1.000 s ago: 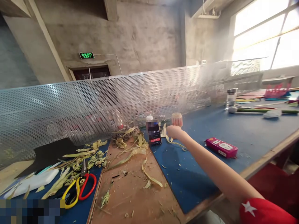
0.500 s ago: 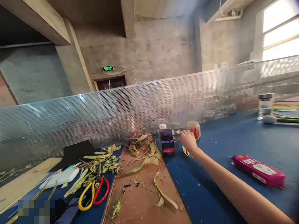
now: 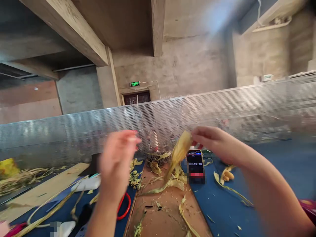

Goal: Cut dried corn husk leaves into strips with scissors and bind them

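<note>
My right hand (image 3: pixel 209 140), its fingers curled together, pinches the upper end of a pale yellow dried husk strip (image 3: pixel 179 153). The strip hangs down over the brown board (image 3: pixel 168 214). To the left, my left hand (image 3: pixel 118 161) is raised and smeared by motion; whether its fingertips hold anything is unclear. Behind its wrist shows a red loop of the scissors (image 3: pixel 127 206), the rest hidden. More dried husk pieces (image 3: pixel 175 185) lie on the board. Just below my right hand a phone (image 3: pixel 195 164) stands upright with its screen lit.
On the blue tabletop (image 3: pixel 217 210) at right lies a curled husk piece (image 3: pixel 222 179) with tan lumps. Left are a white object (image 3: pixel 86 183), a pale board (image 3: pixel 49 184) and a heap of dried stalks (image 3: pixel 27 179). A perforated metal screen (image 3: pixel 79 131) runs along the back.
My right hand has moved from beside the jar towards the middle and now holds a husk strip. My left hand has come into view. The camera has turned left.
</note>
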Available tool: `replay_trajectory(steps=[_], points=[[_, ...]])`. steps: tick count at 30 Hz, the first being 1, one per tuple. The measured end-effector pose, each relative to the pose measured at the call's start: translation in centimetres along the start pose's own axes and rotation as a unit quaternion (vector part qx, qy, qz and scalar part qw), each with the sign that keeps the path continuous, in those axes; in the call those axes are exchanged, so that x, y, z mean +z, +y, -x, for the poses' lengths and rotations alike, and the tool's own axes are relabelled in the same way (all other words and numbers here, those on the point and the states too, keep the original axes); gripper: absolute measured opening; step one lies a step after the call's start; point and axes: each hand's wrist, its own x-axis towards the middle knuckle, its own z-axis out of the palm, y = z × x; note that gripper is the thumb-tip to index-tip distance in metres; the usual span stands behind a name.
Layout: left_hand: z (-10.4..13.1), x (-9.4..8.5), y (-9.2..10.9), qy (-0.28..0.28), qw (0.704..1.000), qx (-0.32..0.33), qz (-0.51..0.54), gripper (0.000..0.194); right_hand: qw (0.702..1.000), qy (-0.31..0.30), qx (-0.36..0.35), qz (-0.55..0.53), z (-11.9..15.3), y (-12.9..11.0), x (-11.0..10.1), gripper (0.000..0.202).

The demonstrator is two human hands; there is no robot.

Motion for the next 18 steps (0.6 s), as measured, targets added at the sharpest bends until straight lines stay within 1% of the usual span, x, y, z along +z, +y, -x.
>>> replay_trajectory(steps=[1,2,3,4,6,8,10,12,13,16,18], points=[[0.1,0.6,-0.2,-0.053,0.998,-0.021,-0.010,0.023,0.999,-0.034,-0.012,-0.008,0.2,-0.6,1.0,0.020],[0.1,1.3,-0.4,-0.127,0.990,-0.049,-0.023,0.022,0.998,-0.064,-0.019,-0.013,0.4,-1.0,1.8,0.020],[0.2,2.0,-0.8,-0.185,0.980,-0.067,-0.023,0.022,0.996,-0.087,-0.022,-0.014,0.5,-1.2,2.6,0.021],[0.2,2.7,-1.3,-0.222,0.972,-0.074,-0.034,0.021,0.994,-0.108,-0.021,-0.012,0.5,-1.3,3.1,0.021],[0.2,3.6,-2.1,-0.263,0.960,-0.082,-0.049,0.020,0.991,-0.135,-0.013,-0.010,0.4,-1.2,3.8,0.022],[0.2,3.9,-2.8,-0.290,0.952,-0.091,-0.037,0.018,0.989,-0.144,-0.009,-0.023,0.2,-1.1,4.1,0.023],[0.2,4.0,-3.3,-0.305,0.946,-0.109,-0.001,0.016,0.989,-0.138,-0.006,-0.044,-0.1,-0.7,4.3,0.018],[0.2,4.1,-3.6,-0.299,0.946,-0.126,0.027,0.014,0.989,-0.128,0.000,-0.069,-0.3,-0.2,4.9,0.014],[0.2,4.2,-3.8,-0.289,0.947,-0.132,0.035,0.013,0.988,-0.130,0.000,-0.087,-0.5,0.2,5.3,0.016],[0.2,4.7,-4.3,-0.272,0.951,-0.145,0.039,0.013,0.972,-0.162,-0.012,-0.169,-0.9,1.3,7.2,0.024],[0.3,4.9,-4.7,-0.264,0.952,-0.153,0.030,0.013,0.967,-0.170,-0.009,-0.188,-1.1,1.8,8.4,0.024]])
